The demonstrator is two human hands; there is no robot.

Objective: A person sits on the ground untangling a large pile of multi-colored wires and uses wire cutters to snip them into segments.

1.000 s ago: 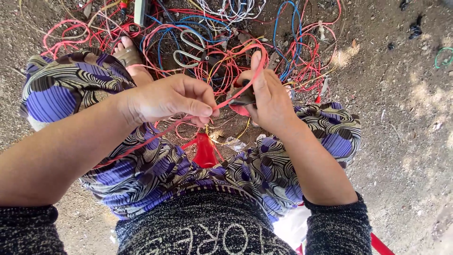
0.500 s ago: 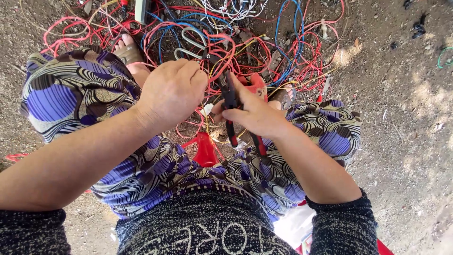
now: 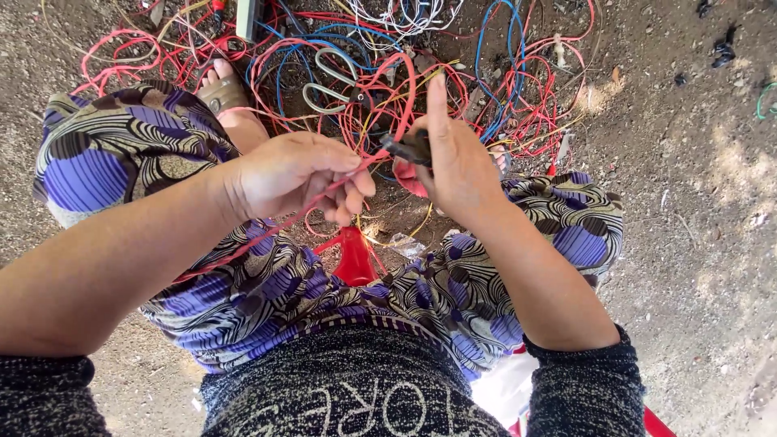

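A seated person in a purple, black and cream patterned skirt (image 3: 121,162) works a length of red wire (image 3: 324,194) over a tangle of cables on bare dirt ground (image 3: 696,243). The left hand (image 3: 295,174) is closed around the wire, fingers curled and thumb pressed against it, and the wire runs taut from that fist up toward the right hand (image 3: 457,166). The right hand grips a small dark tool (image 3: 407,148), its kind too hidden to tell, with the index finger pointing straight up and the other fingers wrapped about the handle; the tool's tip meets the red wire between the two hands. From there the wire arcs upward in a loop and drops back into the heap. A second stretch of the same red wire trails down from the left hand across the skirt over the left knee.

Beyond the hands lies the pile of loose wires (image 3: 502,89), mostly red with blue, white and yellow strands, spread across the ground. A pair of metal scissors (image 3: 332,81) with looped handles rests in the pile just above the hands. A sandalled foot (image 3: 222,93) shows at the upper left beside the wires. A small red plastic piece (image 3: 356,255) sits between the knees, below the hands
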